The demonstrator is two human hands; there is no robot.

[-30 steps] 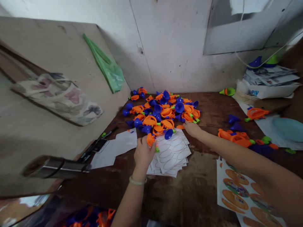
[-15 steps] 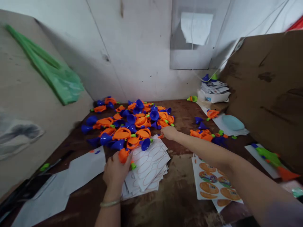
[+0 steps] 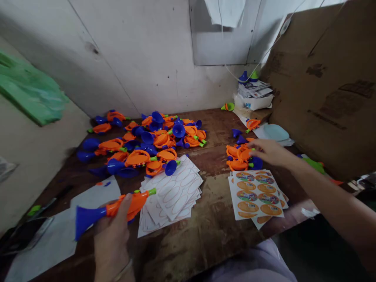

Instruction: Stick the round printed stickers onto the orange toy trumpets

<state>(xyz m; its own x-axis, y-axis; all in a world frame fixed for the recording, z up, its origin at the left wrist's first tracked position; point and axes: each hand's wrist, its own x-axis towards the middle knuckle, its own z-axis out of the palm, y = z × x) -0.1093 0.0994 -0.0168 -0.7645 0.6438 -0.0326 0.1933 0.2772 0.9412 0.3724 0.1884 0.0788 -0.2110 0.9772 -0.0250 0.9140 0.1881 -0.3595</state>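
My left hand [image 3: 113,227] is shut on an orange toy horn [image 3: 129,205], which has a flared blue bell and a green mouthpiece. It holds the horn low over white paper sheets [image 3: 95,196]. My right hand [image 3: 272,152] reaches out with its fingers apart, just above a small heap of orange and blue plastic parts [image 3: 237,156]. Below that hand lie sheets of round orange printed stickers [image 3: 255,196]. A large heap of orange and blue toy horns [image 3: 147,143] spreads across the table's middle, partly over a stack of white sheets with oval cut-outs [image 3: 173,196].
The dark wooden table [image 3: 211,223] meets white walls at the back. A green plastic bag [image 3: 29,88] hangs on the left board. Brown cardboard [image 3: 323,86] stands at right. At back right sit a white box with papers [image 3: 252,98] and a pale blue dish [image 3: 276,132].
My left hand has brought the horn out of the heap toward me and to the left. My right hand has moved right, over the small heap. The view has swung right.
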